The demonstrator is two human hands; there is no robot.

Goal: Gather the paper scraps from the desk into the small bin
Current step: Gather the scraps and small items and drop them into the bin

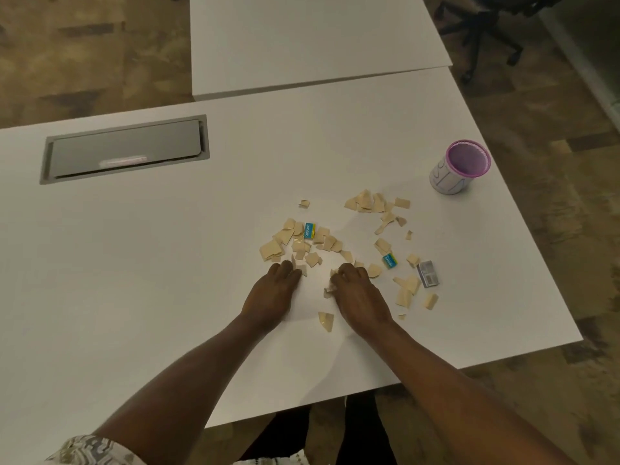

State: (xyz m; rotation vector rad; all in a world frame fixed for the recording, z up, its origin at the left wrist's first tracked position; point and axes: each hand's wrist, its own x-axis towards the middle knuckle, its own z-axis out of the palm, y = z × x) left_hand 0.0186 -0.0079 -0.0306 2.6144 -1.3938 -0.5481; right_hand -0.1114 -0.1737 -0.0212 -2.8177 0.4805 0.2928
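Several tan paper scraps (303,243) lie scattered on the white desk (167,263), with another cluster (372,203) farther right. Two blue printed scraps (309,230) (390,261) and a grey printed one (427,274) lie among them. The small bin (459,172), white with a purple rim, stands upright at the far right. My left hand (271,293) rests palm down at the near edge of the pile, fingers touching scraps. My right hand (357,293) is curled, with crumpled scraps pinched at its fingertips. One scrap (326,321) lies between my wrists.
A grey cable hatch (124,149) is set into the desk at the far left. A second white desk (302,41) adjoins at the back. An office chair base (486,35) stands on the floor at the upper right. The desk's right edge runs close to the bin.
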